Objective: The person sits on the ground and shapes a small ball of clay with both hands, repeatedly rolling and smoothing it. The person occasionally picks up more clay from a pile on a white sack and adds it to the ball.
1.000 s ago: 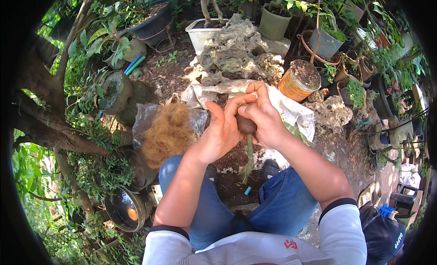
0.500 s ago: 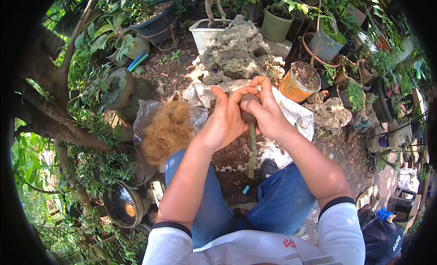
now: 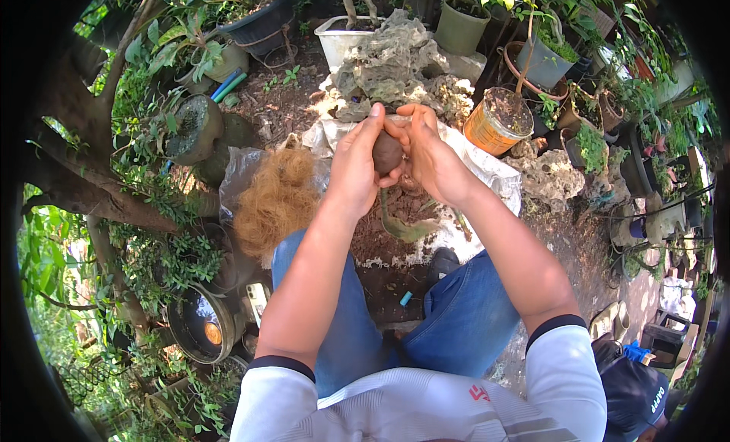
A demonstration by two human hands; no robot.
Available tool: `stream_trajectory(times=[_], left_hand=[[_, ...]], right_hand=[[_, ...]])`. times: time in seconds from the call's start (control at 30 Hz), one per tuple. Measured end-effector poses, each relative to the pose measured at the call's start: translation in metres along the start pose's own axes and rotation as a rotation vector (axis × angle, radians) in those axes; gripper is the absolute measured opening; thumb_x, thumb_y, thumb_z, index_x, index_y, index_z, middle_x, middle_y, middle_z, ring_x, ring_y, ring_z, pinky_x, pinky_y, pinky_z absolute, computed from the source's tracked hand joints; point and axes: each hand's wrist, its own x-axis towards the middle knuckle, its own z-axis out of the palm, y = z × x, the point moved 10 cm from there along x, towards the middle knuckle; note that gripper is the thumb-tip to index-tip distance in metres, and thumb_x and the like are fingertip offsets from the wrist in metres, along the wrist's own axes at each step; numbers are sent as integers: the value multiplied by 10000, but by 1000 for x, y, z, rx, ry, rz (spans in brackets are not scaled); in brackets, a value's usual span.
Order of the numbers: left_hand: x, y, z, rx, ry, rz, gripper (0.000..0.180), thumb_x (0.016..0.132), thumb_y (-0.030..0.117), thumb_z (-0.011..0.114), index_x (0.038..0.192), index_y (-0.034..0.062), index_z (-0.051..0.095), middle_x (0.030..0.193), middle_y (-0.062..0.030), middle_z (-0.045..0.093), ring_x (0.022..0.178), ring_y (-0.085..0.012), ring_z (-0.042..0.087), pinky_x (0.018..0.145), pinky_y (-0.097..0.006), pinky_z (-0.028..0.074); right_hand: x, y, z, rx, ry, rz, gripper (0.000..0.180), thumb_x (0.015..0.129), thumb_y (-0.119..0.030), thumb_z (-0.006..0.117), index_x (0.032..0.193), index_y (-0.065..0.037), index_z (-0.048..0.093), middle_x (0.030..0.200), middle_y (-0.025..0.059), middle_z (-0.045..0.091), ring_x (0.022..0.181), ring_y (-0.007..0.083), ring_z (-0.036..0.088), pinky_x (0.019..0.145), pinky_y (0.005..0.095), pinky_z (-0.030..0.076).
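Observation:
A round brown ball of soil (image 3: 387,155) sits between my two hands above the ground. My left hand (image 3: 360,159) curves round its left side, thumb upward and fingertips under it. From the right, my right hand (image 3: 435,155) cups it with bent fingers, and part of the ball is hidden behind them. A green plant (image 3: 411,228) with a thin stem and leaves hangs beneath the ball, over loose brown soil (image 3: 369,237) on a white sack (image 3: 498,185). Left of my hands lies a heap of brown fibre (image 3: 275,202).
Rough rocks (image 3: 391,66) and an orange bucket (image 3: 496,124) stand beyond the sack. A small blue piece (image 3: 406,298) lies between my legs. At left are a phone (image 3: 257,299) and a round basin (image 3: 182,320) with water. Potted plants surround the area.
The soil ball has moved left and turned in my hands. My right hand has shifted from over its top to its right side. The hanging plant has swung, its leaves now spread rightward.

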Motion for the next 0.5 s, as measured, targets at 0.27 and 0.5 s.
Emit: stream_trajectory(times=[0.27,0.5], left_hand=[[-27,34,-7,-66,30,102,403,1067,266,432,1434,102,467,791,-53,586,448,-111,451,386,-231,274],[-49,44,-49,-236,70,27,465,1058,466,401,1273,71,520,921,-53,589,534,-150,465,420,-232,301]], right_hand=[[28,21,-68,-670,227,6,551,1038,-529,427,1307,-53,358,1173,143,548,1024,206,603,815,344,509],[33,55,-94,-899,135,179,571,989,-528,527,1269,-30,505,1159,222,633,1098,351,628,943,417,480]])
